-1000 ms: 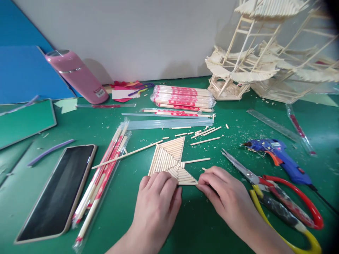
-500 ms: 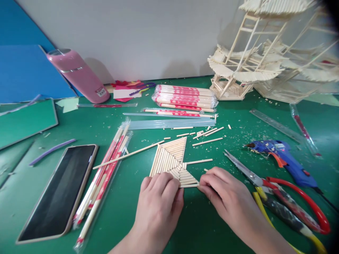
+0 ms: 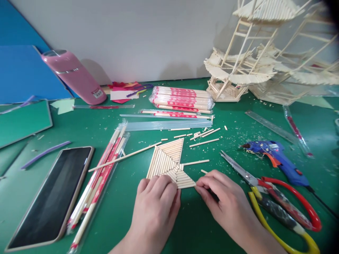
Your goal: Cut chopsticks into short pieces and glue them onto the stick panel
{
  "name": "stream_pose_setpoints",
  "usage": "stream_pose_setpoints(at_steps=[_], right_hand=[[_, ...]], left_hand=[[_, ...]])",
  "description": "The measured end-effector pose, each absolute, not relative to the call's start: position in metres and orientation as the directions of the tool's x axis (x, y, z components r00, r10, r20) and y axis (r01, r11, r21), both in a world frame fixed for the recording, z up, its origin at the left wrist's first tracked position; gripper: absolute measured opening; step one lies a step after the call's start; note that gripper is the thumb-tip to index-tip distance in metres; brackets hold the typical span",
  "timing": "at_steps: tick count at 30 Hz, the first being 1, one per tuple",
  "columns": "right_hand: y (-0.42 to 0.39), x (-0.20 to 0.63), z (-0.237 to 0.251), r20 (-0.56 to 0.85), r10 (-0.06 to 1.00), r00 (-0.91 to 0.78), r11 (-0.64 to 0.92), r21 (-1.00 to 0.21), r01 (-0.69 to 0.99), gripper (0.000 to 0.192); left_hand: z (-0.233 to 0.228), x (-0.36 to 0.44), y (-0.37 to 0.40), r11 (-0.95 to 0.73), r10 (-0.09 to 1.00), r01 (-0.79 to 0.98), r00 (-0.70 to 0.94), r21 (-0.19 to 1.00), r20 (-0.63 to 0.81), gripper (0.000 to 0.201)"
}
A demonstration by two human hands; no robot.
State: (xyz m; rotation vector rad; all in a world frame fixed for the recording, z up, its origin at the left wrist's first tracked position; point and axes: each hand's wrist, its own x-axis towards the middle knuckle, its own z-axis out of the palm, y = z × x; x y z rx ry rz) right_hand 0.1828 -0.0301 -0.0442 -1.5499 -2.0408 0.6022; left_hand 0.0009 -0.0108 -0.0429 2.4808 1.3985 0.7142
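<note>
Left hand [image 3: 156, 201] presses flat on the stick panel [image 3: 169, 162]; right hand [image 3: 219, 197] pinches its lower corner, seating a stick; next calls for steady alignment.

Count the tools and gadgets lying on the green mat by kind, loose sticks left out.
Phone: 1
Glue gun: 1
Shears: 1
Ruler: 1
Pink bottle: 1
Total: 5
</note>
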Motion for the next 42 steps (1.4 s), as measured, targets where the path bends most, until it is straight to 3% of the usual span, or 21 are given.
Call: stream_pose_setpoints(at_steps=[15,37,42], right_hand=[[-0.031,0.182,-0.044,0.179,0.959,-0.218,0.282,-0.639,0.715,0.015],[-0.029,0.184,-0.044,0.138,0.961,-0.239,0.271,-0.643,0.716,0.015],[-0.03,0.186,-0.034,0.132,0.952,-0.278,0.286,-0.711,0.642,0.013]], left_hand=[[-0.045,0.001,-0.011,-0.527,0.847,0.758,0.43,0.385,0.313,0.015],[-0.046,-0.001,-0.013,-0.501,0.865,0.777,0.433,0.381,0.255,0.011],[-0.044,0.001,-0.024,-0.56,0.804,0.773,0.419,0.299,0.422,0.018]])
